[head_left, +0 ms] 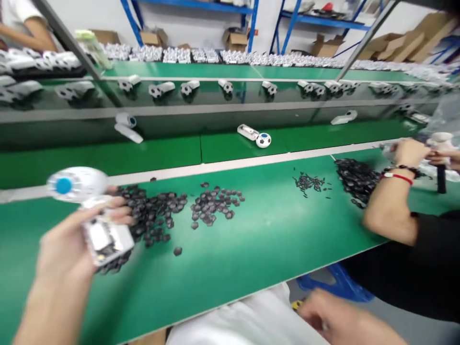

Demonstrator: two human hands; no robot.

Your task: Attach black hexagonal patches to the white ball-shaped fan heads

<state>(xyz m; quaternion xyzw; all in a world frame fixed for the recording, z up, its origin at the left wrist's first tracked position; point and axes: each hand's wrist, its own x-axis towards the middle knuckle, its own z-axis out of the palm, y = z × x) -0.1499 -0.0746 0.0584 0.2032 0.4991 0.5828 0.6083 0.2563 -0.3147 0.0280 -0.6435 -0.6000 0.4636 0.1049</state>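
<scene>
Right now, from the head view: the left hand (70, 244) holds a white plastic device (106, 237) with a blue-centred round end, at left by heaped black angular pieces (153, 211); blurred right hand (325, 311), near right, below the green tabletop (258, 244), grip impossible to tell.

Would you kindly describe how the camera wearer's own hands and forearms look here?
The left hand and right hand are ungloved, with no sleeve, watch or bracelet in view on either arm. The right is blurred, so a ring there cannot be ruled out.
</scene>
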